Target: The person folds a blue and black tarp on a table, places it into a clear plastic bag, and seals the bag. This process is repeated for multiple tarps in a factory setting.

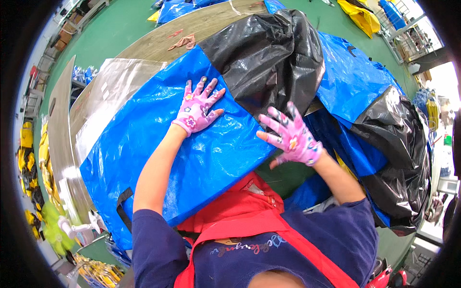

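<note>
A large blue and black plastic tarpaulin piece (168,149) is spread over the worktable in front of me, its glossy black part crumpled at the far end. My left hand (198,108), in a pink flowered glove with darkened fingertips, rests with spread fingers on the blue part near the black seam. Fingers apart, my right hand (294,139) in a matching glove is over the right edge of the piece, by the black section. Whether it touches the material I cannot tell. Neither hand grips anything. A black strap (124,206) sticks out at the near left edge.
More blue and black tarpaulin (357,86) hangs in a heap at my right. Clear plastic film (113,89) lies on the worktable (144,45) at the left, and tan scraps (185,42) lie farther back. A green fan (56,228) stands lower left; yellow material (362,17) lies far right.
</note>
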`<state>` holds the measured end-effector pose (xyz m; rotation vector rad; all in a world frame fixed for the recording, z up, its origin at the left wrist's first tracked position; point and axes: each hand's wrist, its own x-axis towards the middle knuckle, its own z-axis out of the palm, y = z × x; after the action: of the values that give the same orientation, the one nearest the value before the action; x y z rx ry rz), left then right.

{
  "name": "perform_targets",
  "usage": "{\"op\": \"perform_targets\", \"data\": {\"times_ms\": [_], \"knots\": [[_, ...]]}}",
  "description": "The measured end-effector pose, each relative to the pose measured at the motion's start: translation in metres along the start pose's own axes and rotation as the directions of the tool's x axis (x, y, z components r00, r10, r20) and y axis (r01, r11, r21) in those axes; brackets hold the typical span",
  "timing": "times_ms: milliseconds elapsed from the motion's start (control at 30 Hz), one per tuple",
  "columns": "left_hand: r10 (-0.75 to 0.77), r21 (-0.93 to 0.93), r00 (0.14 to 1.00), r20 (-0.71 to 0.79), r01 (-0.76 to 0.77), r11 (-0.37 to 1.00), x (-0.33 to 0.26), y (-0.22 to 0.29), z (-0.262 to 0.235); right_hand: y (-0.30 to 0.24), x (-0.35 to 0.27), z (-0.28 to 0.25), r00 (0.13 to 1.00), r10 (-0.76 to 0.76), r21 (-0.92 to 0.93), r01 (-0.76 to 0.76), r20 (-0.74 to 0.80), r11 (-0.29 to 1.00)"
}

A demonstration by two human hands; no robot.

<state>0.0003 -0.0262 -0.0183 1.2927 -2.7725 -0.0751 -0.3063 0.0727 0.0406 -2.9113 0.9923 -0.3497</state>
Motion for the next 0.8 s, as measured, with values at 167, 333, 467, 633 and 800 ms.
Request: {"op": "perform_targets", "data": {"times_ms": [167, 333, 467, 633, 800], "knots": [[0.09, -0.378, 0.994, 0.067, -0.058, 0.924, 0.02, -0.027, -0.013, -0.001, -0.022, 0.025, 0.943, -0.036, -0.198, -0.032, -0.332, 0.98], [0.276, 0.1, 0.947, -0.161, -0.263, 0.96, 0.036, 0.013, 0.004, -0.016, 0.092, -0.072, 0.963, -0.205, -0.216, 0.166, -0.174, 0.962], [0.356, -0.103, 0.912, -0.203, -0.381, 0.919, 0.031, 0.029, 0.023, 0.064, 0.219, -0.039, 0.916, 0.245, 0.078, -0.283, 0.318, 0.956], [0.43, -0.398, 0.901, -0.052, -0.414, 0.819, -0.043, -0.019, -0.017, 0.161, 0.239, 0.09, 0.798, -0.027, 0.189, -0.109, 0.602, 0.976], [-0.001, -0.134, 0.919, 0.394, 0.059, 0.989, -0.311, -0.129, -0.081, 0.164, 0.242, 0.099, 0.712, 0.135, 0.097, -0.275, 0.689, 0.956]]}}
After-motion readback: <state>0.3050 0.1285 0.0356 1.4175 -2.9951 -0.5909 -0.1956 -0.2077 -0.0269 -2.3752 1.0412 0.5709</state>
